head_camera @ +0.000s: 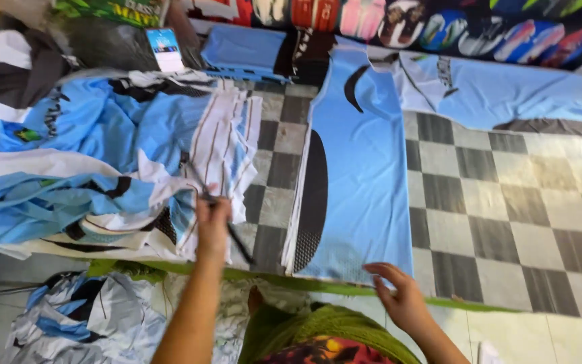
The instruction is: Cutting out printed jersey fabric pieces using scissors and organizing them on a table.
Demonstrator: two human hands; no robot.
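Note:
A light blue cut fabric panel (365, 175) with black curved patches lies flat on the checkered floor. My right hand (399, 296) rests with spread fingers on the panel's near edge. My left hand (211, 226) is closed on a thin dark tool (227, 219), which looks like scissors, over the edge of a heap of blue, white and black fabric pieces (89, 162). A striped white piece (223, 141) lies on top of the heap near that hand.
More light blue fabric (506, 91) spreads across the floor at the back right. A phone (165, 47) lies beyond the heap. Crumpled pieces (82, 317) sit near my left knee. A green strip (291, 282) runs along the near floor edge.

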